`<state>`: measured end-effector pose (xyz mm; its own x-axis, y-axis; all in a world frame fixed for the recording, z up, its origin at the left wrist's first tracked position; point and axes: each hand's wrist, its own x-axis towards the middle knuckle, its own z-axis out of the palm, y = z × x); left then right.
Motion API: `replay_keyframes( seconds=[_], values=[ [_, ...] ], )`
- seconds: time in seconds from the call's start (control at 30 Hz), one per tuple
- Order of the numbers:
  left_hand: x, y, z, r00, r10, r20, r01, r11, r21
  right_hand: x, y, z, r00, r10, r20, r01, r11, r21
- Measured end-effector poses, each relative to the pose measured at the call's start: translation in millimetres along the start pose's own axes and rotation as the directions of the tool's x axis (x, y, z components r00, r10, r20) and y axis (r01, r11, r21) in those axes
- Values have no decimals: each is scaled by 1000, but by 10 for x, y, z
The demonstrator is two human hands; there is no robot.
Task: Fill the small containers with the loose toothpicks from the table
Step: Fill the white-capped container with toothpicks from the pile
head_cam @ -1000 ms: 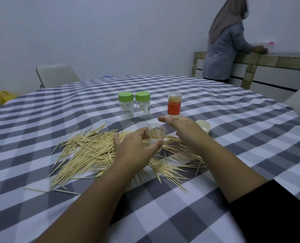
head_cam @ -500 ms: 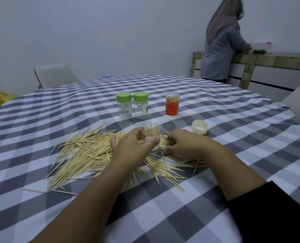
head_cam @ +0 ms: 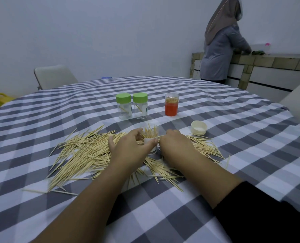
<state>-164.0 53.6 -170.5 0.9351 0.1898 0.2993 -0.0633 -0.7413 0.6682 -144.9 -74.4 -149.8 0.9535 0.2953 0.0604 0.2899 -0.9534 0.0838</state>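
Note:
A heap of loose toothpicks [head_cam: 86, 151] lies spread across the checked tablecloth [head_cam: 233, 137] in front of me. My left hand [head_cam: 128, 151] grips a small clear container [head_cam: 150, 135] that stands upright in the heap, partly filled with toothpicks. My right hand [head_cam: 175, 148] is just right of the container, palm down, with its fingers curled into the toothpicks; the fingertips are hidden. A cream lid [head_cam: 199, 128] lies upside down to the right.
Two clear jars with green lids [head_cam: 123, 106] [head_cam: 140, 105] and a red-banded container [head_cam: 171, 106] full of toothpicks stand behind the heap. A chair [head_cam: 54, 76] is at the far left. A person [head_cam: 221, 41] stands at a counter [head_cam: 277, 60] at the back right.
My right hand dropped from above the container down onto the toothpicks beside it. My left hand kept its grip on the container.

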Motion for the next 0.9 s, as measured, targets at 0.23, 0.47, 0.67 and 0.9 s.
replay_keyframes(
  seconds=[0.23,0.47,0.67,0.9],
  values=[
    [4,-11,-2,1000,3,0,-3,1000,12,-25,-32,20,998,48,-44,-48,999,1],
    [-15,-4,-24,1000,2,1,-2,1000,21,-18,-35,42,994,31,-103,-37,998,-55],
    [-22,17,-44,1000,-2,18,1,1000,24,84,151,-7,977,140,-159,-113,979,167],
    [-56,70,-54,998,32,59,-33,999,4,142,365,-65,941,326,-93,-29,353,935]
  ],
)
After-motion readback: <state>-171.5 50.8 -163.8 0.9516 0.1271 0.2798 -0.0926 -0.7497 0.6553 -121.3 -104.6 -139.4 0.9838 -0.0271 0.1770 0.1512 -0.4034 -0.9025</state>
